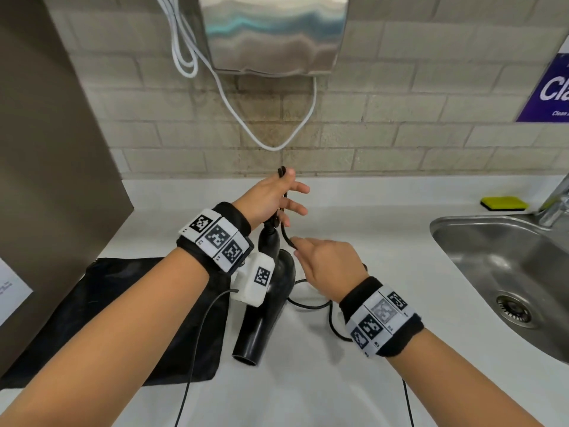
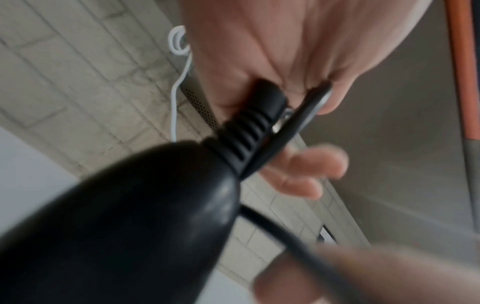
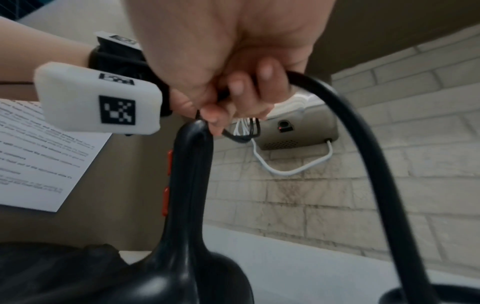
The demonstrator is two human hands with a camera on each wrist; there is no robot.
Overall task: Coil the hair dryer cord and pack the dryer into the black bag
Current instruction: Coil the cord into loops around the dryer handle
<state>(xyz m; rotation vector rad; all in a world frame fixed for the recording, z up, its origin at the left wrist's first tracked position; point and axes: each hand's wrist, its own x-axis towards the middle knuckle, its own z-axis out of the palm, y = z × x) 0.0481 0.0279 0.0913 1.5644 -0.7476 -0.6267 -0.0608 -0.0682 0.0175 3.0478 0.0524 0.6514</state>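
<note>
White countertop carries the hair dryer, its handle pointing up. Your left hand grips folded loops of the cord just above the handle end; the lower fingers are spread. Your right hand, beside and below that grip, pinches the cord, apparently between curled fingers. The black bag lies flat, left of both hands, touching the dryer.

Head view looks down over the counter; both wrist views (very close) look up, sharing its brick wall.
</note>
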